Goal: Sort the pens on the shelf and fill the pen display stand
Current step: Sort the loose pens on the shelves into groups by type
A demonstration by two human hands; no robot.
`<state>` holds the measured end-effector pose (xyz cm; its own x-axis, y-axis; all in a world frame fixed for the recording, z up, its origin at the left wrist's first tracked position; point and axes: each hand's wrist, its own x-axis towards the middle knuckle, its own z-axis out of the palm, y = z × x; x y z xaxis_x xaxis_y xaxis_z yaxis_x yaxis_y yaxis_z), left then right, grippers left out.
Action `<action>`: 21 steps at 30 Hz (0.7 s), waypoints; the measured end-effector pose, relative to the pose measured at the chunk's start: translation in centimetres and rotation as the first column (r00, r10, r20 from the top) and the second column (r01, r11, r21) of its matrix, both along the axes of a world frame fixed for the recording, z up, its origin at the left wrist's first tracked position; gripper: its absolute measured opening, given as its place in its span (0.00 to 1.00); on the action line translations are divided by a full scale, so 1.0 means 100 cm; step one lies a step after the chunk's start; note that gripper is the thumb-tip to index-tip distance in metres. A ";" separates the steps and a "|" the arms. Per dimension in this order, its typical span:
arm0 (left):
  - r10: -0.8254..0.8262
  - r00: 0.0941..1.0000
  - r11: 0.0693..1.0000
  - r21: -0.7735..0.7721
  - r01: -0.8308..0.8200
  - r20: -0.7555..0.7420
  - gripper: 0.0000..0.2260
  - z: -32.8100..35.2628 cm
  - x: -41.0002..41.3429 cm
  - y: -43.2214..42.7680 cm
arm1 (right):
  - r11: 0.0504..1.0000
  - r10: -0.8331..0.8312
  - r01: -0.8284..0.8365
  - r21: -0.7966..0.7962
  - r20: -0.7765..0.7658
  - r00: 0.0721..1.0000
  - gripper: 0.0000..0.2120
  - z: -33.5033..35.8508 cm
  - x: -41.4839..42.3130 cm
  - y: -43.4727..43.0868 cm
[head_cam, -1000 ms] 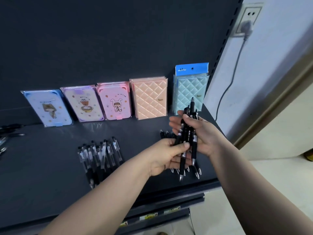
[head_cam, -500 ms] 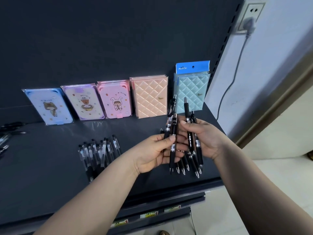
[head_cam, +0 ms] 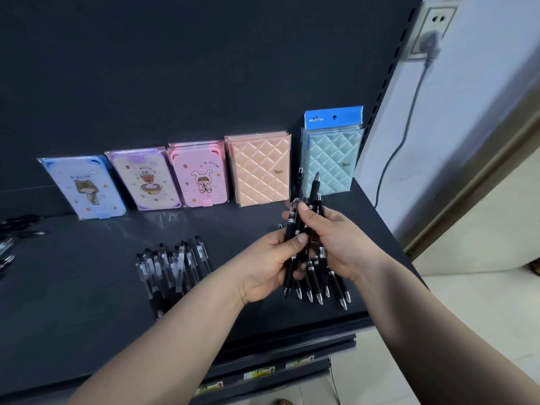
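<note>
Left hand (head_cam: 267,266) and right hand (head_cam: 343,244) both hold the black pens (head_cam: 313,277) over the shelf (head_cam: 87,317), fingers curled, pinching the bundle. Clear pens (head_cam: 172,264) lie left of the black pens.

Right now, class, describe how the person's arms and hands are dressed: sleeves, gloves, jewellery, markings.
The left forearm and right forearm are bare to the frame's edge; no sleeve appears. The left hand and right hand wear no gloves; no ring, watch, bracelet or marking shows.

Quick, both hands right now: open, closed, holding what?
Left hand: closed, pinching a slim black plastic pen.
Right hand: closed, grip round a bundle of black plastic pens.
</note>
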<state>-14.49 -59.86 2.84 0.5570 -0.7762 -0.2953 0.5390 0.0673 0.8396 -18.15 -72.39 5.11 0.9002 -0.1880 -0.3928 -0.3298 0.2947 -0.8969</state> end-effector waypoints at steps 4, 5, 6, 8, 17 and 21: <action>0.017 0.999 1.000 0.018 -0.018 0.038 0.05 0.001 0.008 0.007 | 0.989 -0.040 0.054 -0.138 0.101 0.994 0.19 0.005 0.001 -0.012; 0.019 0.999 1.000 0.016 -0.020 0.041 0.05 0.002 0.010 0.009 | 0.982 -0.073 0.093 -0.164 0.123 0.990 0.18 0.007 0.002 -0.017; 0.028 0.999 0.999 0.019 -0.029 0.038 0.06 0.004 0.012 0.011 | 0.981 -0.109 0.128 -0.146 0.136 0.985 0.15 0.009 0.002 -0.022; 0.086 0.996 0.996 0.029 -0.086 0.016 0.07 0.006 0.018 0.014 | 0.979 -0.184 0.196 -0.060 0.167 0.969 0.08 0.012 0.003 -0.028; 0.435 0.898 0.886 -0.143 -0.441 -0.075 0.10 0.024 0.037 0.013 | 0.955 -0.278 0.292 -0.043 0.207 0.938 0.03 0.000 -0.007 -0.011; 0.496 0.863 0.868 -0.029 -0.495 0.096 0.07 0.027 0.036 -0.001 | 0.969 -0.149 0.174 -0.172 0.152 0.977 0.03 -0.006 -0.012 -0.004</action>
<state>-10.88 -59.94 5.59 0.8941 -0.3912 -0.2180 0.3499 0.3064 0.8853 -19.36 -72.82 4.53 0.8946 -0.3927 -0.2133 -0.1619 0.1600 -0.9737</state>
